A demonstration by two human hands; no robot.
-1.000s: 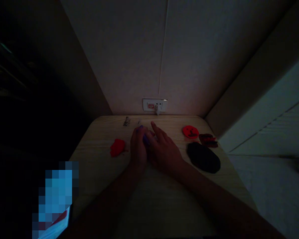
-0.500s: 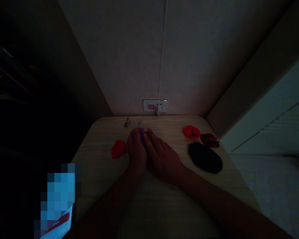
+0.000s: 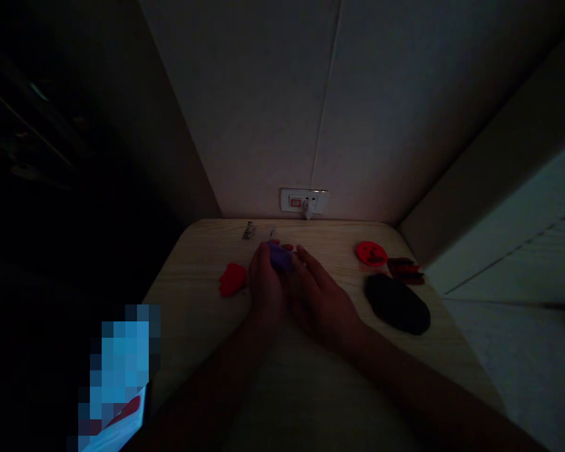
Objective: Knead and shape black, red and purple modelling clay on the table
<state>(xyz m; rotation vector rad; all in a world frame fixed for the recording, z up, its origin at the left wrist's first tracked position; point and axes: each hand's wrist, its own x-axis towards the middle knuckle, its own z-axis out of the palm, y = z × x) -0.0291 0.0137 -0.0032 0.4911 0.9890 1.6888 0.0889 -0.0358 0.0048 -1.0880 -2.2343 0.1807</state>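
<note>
From my remote seat I can read no words or numbers; the dark marks (image 3: 249,231) on the desk (image 3: 193,263) are too small to make out.

Purple lump (image 3: 280,258), dark-marked red disc (image 3: 365,252), black slab (image 3: 397,304), wood-grained tabletop (image 3: 193,263)

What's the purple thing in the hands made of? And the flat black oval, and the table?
Purple thing: perhaps smooth modelling clay, a soft-looking lump between left hand and right hand, partly hidden. Black oval: maybe clay too, dull, with rounded, uneven edges. Table: wood or wood-look laminate, fairly matt, with pale, streaky grain.
</note>
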